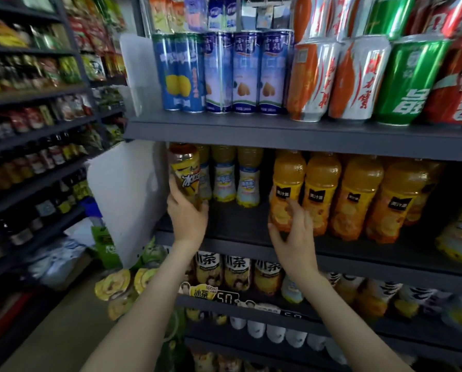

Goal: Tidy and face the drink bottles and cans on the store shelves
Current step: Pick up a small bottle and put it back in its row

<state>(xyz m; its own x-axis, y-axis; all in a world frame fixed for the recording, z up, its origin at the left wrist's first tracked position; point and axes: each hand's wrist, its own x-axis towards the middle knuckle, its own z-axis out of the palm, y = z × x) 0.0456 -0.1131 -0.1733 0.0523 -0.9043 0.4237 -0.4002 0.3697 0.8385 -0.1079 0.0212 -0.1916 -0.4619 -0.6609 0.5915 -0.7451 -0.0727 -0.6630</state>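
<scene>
My left hand (pixel 187 214) grips the lower part of an iced-tea bottle (pixel 184 167) with a yellow label, at the far left of the middle shelf (pixel 240 224). Next to it stand pale lemon-drink bottles (pixel 248 181). My right hand (pixel 291 232) is wrapped around the base of the leftmost orange juice bottle (pixel 286 183), first in a row of orange juice bottles (pixel 358 194) running to the right. On the top shelf (pixel 251 127) stand blue cans (pixel 178 73), almond-drink cans (pixel 247 71) and tilted soda cans (pixel 358 76).
A white side panel (pixel 127 194) closes the shelf on the left. Below are tea bottles (pixel 237 272) and price tags (pixel 225 298). Snack and sauce shelves (pixel 36 130) line the aisle to the left, with packets (pixel 117 285) hanging near the floor.
</scene>
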